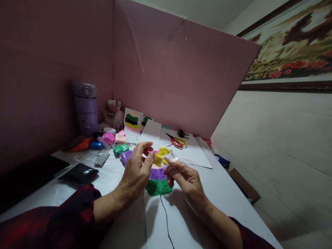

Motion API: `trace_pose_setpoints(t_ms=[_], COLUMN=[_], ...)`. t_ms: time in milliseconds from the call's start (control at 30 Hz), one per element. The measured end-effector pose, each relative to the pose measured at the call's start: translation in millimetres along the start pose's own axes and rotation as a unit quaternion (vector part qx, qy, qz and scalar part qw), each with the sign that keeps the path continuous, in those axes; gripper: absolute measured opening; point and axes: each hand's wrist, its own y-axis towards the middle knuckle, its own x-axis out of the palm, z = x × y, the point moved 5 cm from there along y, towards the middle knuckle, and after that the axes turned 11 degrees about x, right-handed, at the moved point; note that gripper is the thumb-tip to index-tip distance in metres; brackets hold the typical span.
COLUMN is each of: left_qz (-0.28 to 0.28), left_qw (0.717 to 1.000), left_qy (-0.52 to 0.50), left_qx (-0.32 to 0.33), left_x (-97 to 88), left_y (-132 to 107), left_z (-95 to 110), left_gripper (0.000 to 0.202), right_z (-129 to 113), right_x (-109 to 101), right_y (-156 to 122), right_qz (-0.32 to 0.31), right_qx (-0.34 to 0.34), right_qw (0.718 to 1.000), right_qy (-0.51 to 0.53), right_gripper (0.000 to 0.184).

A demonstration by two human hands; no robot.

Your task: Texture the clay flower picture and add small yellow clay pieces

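My left hand point(135, 173) curls its fingers with the thumb tip against a flat piece of yellow modelling clay point(161, 156). Facing it, my right hand point(188, 181) pinches a clear plastic wrapper point(177, 159), and a small yellow lump sits close to its fingertips. Whether the yellow clay is partly inside the wrapper I cannot tell. Beneath both hands lies a clay picture on white paper, with a ridged purple band point(157, 174) above a green band point(159, 187). A thin dark line point(166, 216) runs down from it. My hands hide the picture's upper part.
Wrapped clay packets, green point(121, 149), purple point(126, 156), pink point(108, 138) and black point(79, 174), lie to the left. A purple bottle point(86, 110) stands behind them. Red-and-yellow scissors point(177, 141) rest on white paper point(198, 152). Striped cards point(132, 122) lean near the pink partition point(176, 76).
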Motion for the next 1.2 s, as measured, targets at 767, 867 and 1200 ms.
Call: trace_pose_setpoints(t_ms=[767, 867, 1200], left_qz=[-0.162, -0.149, -0.202], left_qw=[0.928, 0.932, 0.922], left_qy=[-0.274, -0.275, -0.273], left_qx=[-0.193, -0.185, -0.188], left_x=[29.1, 26.2, 27.7], left_y=[-10, -10, -14], left_z=[-23, -25, -16], left_gripper=[0.033, 0.032, 0.036], right_z=[-4, -5, -16], right_x=[8, 2, 18], right_y=[-5, -5, -5], right_qz=[-0.079, -0.035, -0.127], right_qx=[0.046, 0.024, 0.046], right_qw=[0.991, 0.993, 0.99], right_qy=[-0.096, -0.114, -0.028], right_gripper=[0.047, 0.042, 0.046])
